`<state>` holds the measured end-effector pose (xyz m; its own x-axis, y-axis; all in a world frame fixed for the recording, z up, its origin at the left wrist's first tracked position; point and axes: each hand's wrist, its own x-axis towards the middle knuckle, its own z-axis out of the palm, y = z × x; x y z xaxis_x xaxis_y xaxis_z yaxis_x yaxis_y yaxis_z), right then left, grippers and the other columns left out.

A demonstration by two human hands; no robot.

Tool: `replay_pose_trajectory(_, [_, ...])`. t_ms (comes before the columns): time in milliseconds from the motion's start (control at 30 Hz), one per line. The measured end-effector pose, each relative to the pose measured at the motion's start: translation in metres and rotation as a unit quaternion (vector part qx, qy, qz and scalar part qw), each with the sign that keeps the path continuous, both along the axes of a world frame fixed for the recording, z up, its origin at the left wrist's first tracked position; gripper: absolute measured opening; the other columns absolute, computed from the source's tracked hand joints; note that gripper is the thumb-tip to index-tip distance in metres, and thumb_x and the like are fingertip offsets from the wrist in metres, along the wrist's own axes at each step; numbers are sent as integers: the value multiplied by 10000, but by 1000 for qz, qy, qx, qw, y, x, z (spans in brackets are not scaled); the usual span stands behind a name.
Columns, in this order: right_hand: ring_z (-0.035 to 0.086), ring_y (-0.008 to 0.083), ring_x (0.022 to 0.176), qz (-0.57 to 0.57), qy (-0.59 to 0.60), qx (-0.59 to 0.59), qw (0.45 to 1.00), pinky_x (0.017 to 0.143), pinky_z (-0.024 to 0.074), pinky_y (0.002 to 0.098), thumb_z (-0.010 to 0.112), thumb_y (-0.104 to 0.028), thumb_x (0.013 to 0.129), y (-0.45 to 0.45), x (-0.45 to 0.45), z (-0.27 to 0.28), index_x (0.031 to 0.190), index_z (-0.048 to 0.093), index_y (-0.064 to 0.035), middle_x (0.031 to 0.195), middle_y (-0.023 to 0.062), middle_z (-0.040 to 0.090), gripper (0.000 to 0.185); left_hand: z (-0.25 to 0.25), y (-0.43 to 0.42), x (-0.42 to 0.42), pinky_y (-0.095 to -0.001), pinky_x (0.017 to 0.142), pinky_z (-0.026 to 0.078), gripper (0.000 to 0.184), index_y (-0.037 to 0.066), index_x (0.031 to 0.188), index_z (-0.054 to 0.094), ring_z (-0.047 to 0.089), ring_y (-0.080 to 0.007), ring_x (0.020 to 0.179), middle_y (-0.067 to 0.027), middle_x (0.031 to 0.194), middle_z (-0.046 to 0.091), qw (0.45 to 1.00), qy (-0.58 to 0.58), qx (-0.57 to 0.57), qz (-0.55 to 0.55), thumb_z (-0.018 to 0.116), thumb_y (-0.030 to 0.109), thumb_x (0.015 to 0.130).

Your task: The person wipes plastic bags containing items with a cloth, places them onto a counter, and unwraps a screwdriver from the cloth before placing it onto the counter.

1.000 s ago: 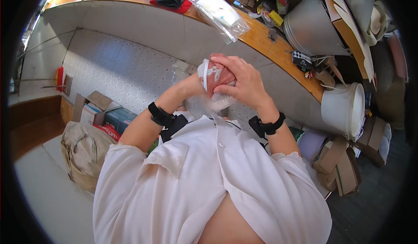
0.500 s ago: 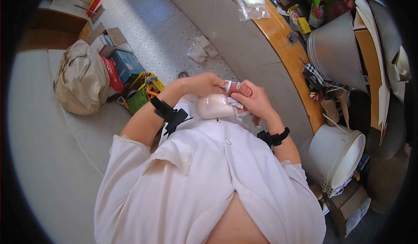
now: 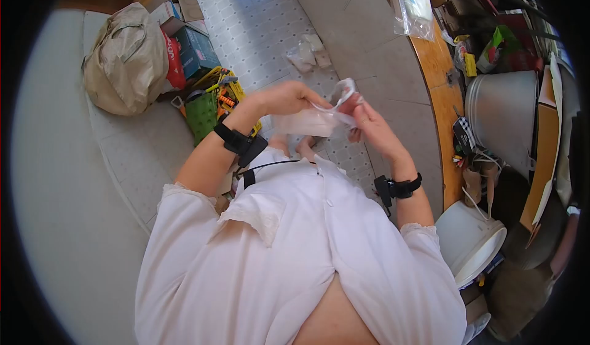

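Tile floor [image 3: 264, 53] with a dotted pattern lies below a clear plastic bag [image 3: 314, 122], which is held up in the air just beyond the person's white shirt [image 3: 289, 234]. The left hand [image 3: 287, 98] grips the bag near its rim, and the right hand [image 3: 376, 128] pinches the opposite edge between bent fingers. Motion blurs the bag's pale lower part, and whether the reddish patch by the right fingers is skin or contents I cannot tell. Each forearm wears a black strap. Left of the hands stand a green basket [image 3: 201, 117], a red bag [image 3: 173, 61] and a large beige bag [image 3: 128, 68]. On the floor ahead lies crumpled clear plastic [image 3: 302, 55]. To the right, a wooden counter [image 3: 437, 93] carries a clear packet [image 3: 413, 3] with white contents; beyond its edge are a metal bucket [image 3: 499, 114] and a white plastic bucket [image 3: 464, 237].
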<state>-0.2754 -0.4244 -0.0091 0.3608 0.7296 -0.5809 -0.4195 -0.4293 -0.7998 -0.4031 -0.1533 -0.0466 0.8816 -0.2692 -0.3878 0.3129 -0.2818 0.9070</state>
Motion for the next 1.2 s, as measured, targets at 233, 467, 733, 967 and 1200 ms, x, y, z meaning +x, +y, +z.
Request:
replay_pose_trajectory(233, [617, 98, 756, -136, -98, -44, 985, 675, 533, 298, 824, -205, 918, 52, -25, 5, 1075, 693, -76, 938, -1, 709, 242, -5, 13, 1, -316, 959, 524, 341, 70, 1272, 748, 683, -158, 1035, -84, 1097, 782, 996, -20, -32, 83, 647, 29, 949])
replay_pose_trajectory(467, [679, 250, 691, -153, -525, -75, 834, 613, 528, 419, 813, -165, 866, 68, 4, 15, 1015, 653, -108, 886, 78, 685, 226, -27, 1, 19, -446, 1079, 490, 683, 205, 1606, 438, 604, -259, 1292, -105, 1431, 624, 893, -27, 17, 448, 671, 455, 1015])
replay_pose_trajectory(733, [718, 287, 927, -26, -414, 43, 909, 759, 582, 378, 841, -219, 849, 85, -60, 43, 1286, 670, -130, 1076, 72, 696, 477, -15, -2, 58, -611, 1027, 545, 825, 160, 1604, 398, 572, -432, 1334, -193, 1492, 545, 634, 46, -722, 273, 398, 743, 1021])
replay_pose_trajectory(967, [418, 405, 1444, 22, -638, 40, 769, 1203, 284, 532, 673, -401, 981, 107, -42, 63, 1504, 558, -100, 1583, 205, 438, 615, -3, -10, 60, -457, 1146, 499, 700, 145, 1566, 456, 576, -288, 1373, -125, 1499, 571, 691, 47, -673, 258, 421, 635, 1068])
replay_pose_trajectory(1200, [460, 373, 1442, -32, -592, 45, 804, 1174, 356, 488, 594, -387, 1033, 160, 29, 20, 1509, 540, -68, 1606, 186, 454, 576, -27, -38, 54, -412, 1154, 459, 513, 165, 1503, 528, 583, -228, 1346, -53, 1463, 618, 570, -78, -805, 146, 394, 481, 1121])
